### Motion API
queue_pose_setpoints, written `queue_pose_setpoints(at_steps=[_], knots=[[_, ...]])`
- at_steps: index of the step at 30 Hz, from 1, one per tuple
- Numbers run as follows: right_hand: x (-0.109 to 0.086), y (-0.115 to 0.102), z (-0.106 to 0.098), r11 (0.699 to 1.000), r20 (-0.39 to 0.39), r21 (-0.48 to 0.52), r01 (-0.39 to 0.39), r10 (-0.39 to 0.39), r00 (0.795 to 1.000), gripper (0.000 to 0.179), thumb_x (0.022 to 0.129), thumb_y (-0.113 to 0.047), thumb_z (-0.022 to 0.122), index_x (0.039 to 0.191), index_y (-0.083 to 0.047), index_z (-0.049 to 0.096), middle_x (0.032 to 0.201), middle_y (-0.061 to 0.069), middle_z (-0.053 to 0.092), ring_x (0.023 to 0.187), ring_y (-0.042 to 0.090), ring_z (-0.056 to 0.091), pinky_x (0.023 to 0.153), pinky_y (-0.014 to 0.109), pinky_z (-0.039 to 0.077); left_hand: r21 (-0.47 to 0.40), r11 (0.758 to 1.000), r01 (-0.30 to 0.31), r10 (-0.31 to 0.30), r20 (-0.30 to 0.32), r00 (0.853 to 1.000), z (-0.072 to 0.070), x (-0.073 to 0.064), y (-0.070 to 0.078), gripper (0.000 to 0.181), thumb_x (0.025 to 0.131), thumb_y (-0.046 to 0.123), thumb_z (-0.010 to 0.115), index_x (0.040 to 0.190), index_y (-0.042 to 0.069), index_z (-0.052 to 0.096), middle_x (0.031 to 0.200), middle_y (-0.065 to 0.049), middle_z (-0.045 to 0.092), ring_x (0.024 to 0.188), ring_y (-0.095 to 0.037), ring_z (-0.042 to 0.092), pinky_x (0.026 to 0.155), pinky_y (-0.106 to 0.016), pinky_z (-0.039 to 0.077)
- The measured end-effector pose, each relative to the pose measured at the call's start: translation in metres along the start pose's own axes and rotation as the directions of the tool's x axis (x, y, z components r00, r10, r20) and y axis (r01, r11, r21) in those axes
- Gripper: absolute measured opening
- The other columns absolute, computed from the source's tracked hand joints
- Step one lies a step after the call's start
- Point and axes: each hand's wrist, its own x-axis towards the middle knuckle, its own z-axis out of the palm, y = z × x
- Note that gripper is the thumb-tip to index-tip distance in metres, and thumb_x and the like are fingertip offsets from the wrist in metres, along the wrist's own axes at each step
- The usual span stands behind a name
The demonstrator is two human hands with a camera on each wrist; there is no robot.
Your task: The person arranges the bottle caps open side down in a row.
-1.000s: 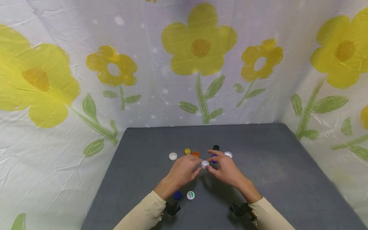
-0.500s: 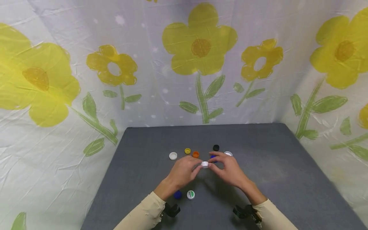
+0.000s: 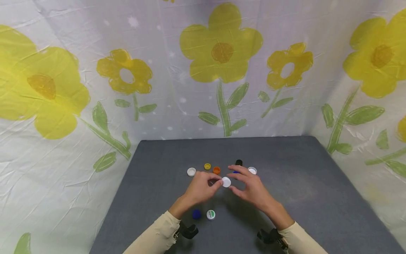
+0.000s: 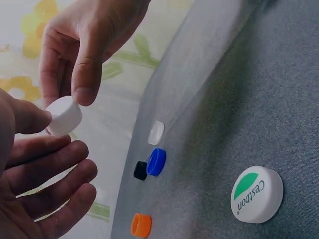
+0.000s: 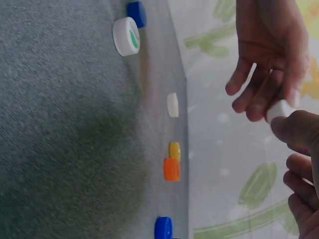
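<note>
White cap in hand: raised off the tabletop [image 3: 285, 218], in the gap between the two hands; small plain white cap [image 3: 226, 182].
Left hand: fingers grasping the cap; left hand [image 3: 200, 187] pinches its left edge between thumb and forefinger, other fingers loose.
Right hand: released, not gripping; right hand [image 3: 252, 186] has spread fingers just right of the cap, thumb tip near its edge. Contact: cannot tell; the thumb overlaps the cap in both wrist views.
Key relation: cap lies directly right of the left thumb and forefinger, directly left of the right thumb. Left hand is nearer, being on it; right just beside.
Cap axis: short round disc, no long axis; a smooth round face turns toward the head camera.
Caps beyond hands, left to right: white bottle cap [image 3: 191, 171], yellow cap [image 3: 207, 166], orange cap [image 3: 216, 170], blue cap [image 4: 156, 162] partly behind right fingers in the head view, black cap [image 3: 239, 162], pale cap [image 3: 252, 170].
Caps on near side: dark blue cap [image 3: 196, 214], with green-marked "Cestbon" cap [image 4: 257, 194] beside it on the right, apart.
Sleeves: both beige sleeves [image 3: 155, 233], black wrist gear just past the cuffs.
Backdrop: pale flower-print cloth [image 3: 177, 116] behind the tabletop.
</note>
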Motion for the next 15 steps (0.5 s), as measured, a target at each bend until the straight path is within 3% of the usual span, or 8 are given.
queue_pose_setpoints(at_steps=[5,9,12,15], knots=[[-0.005,-0.001,0.002,1.000,0.006,-0.015,-0.011,0.011,1.000,0.037,0.077,-0.019,0.087,0.112,-0.012,0.074,0.135,0.007,0.063,0.130,0.029,0.057,0.099,0.050,0.051,0.036,0.999,-0.002,0.001,0.033,0.999,0.001,0.001,0.002,0.021,0.098,0.029,0.065,0.104,0.015,0.079,0.091,0.005,0.077,0.073,-0.005,0.067,0.066,-0.021,0.055],[-0.008,-0.001,0.000,0.999,0.012,-0.027,-0.033,0.034,0.999,0.035,0.079,-0.019,0.086,0.111,-0.011,0.074,0.134,0.007,0.063,0.129,0.027,0.058,0.099,0.048,0.051,0.090,0.992,-0.093,0.090,0.032,0.995,0.001,0.000,0.003,0.022,0.096,0.025,0.067,0.111,0.012,0.077,0.097,0.001,0.077,0.080,-0.006,0.070,0.073,-0.028,0.059],[-0.010,-0.001,-0.003,0.999,0.011,-0.031,-0.043,0.043,0.999,0.034,0.079,-0.020,0.086,0.110,-0.011,0.075,0.133,0.008,0.064,0.126,0.027,0.059,0.097,0.047,0.053,0.167,0.967,-0.192,0.187,0.046,0.981,0.001,-0.001,0.005,0.024,0.092,0.022,0.072,0.113,0.012,0.075,0.099,0.001,0.077,0.084,-0.011,0.071,0.075,-0.029,0.058],[-0.013,-0.003,-0.005,0.998,0.022,-0.038,-0.050,0.051,0.998,0.033,0.078,-0.021,0.087,0.108,-0.012,0.076,0.132,0.006,0.065,0.124,0.025,0.061,0.095,0.047,0.054,0.280,0.922,-0.266,0.253,0.082,0.964,0.001,-0.002,0.008,0.024,0.089,0.026,0.076,0.111,0.014,0.076,0.098,0.003,0.077,0.086,-0.012,0.071,0.076,-0.028,0.057]])
